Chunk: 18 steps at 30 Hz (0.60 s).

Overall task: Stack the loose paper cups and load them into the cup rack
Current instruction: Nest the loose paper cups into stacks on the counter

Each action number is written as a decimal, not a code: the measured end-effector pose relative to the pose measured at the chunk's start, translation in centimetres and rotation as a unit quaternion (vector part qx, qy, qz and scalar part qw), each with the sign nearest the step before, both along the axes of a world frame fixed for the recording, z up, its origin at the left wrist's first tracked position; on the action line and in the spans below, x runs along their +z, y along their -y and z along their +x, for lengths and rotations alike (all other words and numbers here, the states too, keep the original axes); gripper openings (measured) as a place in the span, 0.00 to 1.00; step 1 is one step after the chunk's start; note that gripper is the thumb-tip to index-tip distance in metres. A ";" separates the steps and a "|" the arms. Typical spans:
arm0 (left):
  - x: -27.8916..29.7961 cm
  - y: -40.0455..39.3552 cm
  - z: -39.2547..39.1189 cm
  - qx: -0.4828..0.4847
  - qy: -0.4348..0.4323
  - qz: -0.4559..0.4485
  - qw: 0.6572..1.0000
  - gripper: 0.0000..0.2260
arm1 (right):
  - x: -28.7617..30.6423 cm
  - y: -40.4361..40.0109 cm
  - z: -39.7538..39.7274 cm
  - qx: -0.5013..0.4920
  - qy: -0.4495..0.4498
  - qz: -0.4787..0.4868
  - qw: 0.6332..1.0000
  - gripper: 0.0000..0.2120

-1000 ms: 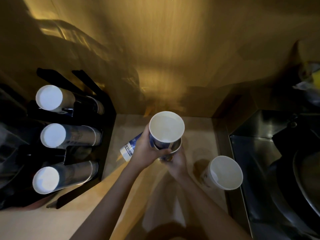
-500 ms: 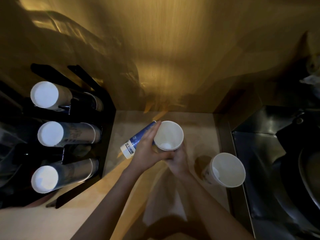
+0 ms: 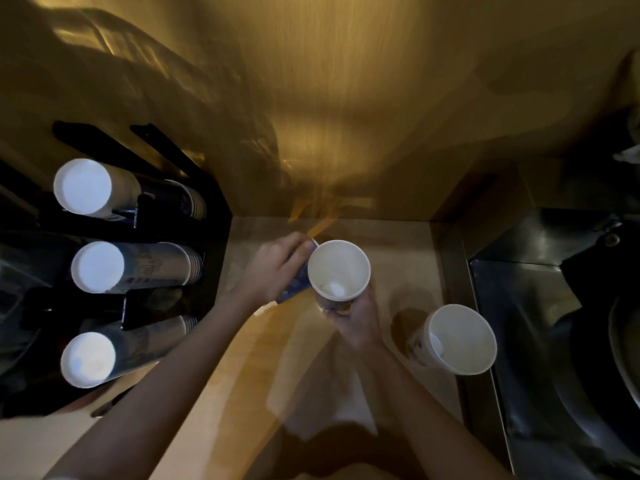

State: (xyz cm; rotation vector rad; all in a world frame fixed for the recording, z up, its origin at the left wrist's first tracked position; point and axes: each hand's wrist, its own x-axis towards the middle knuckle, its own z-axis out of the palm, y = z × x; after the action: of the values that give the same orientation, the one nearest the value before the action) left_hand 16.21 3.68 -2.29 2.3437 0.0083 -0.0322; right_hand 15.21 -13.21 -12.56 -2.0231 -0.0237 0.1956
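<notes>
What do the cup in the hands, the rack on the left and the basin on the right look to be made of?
Cup in the hands: looks like paper, matte white inside with a rolled rim and a blue printed outside.
Cup rack: black, faintly glossy panels, probably plastic or acrylic; too dark to be sure.
Sink basin: likely stainless steel, given its dull grey reflective sheen.

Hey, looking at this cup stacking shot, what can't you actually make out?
Head view only:
- Blue-printed paper cup under the left hand: mostly covered, lettering unreadable.
- White paper cup in the right hand: single or nested, unclear.
- Black cup rack: stack counts hidden by its frame.
- Dark steel sink: cut off right, too dim.
</notes>
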 end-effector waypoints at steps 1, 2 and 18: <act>-0.8 -0.1 0.3 0.016 -0.006 0.038 0.999 0.12 | 0.1 -0.1 0.1 0.005 0.004 -0.006 1.000 0.35; -1.7 -0.3 0.6 0.030 -0.028 0.084 0.996 0.12 | 0.1 -0.1 0.1 0.004 0.005 -0.010 1.000 0.35; -7.0 -0.5 0.0 0.102 -0.125 0.107 0.981 0.32 | 0.4 -0.1 0.1 -0.011 -0.010 0.018 1.000 0.35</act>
State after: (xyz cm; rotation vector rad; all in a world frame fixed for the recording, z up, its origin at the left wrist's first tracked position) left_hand 16.17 4.18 -9.27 2.5264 0.3954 -0.2352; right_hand 15.31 -13.07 -12.14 -1.9849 0.0076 0.2008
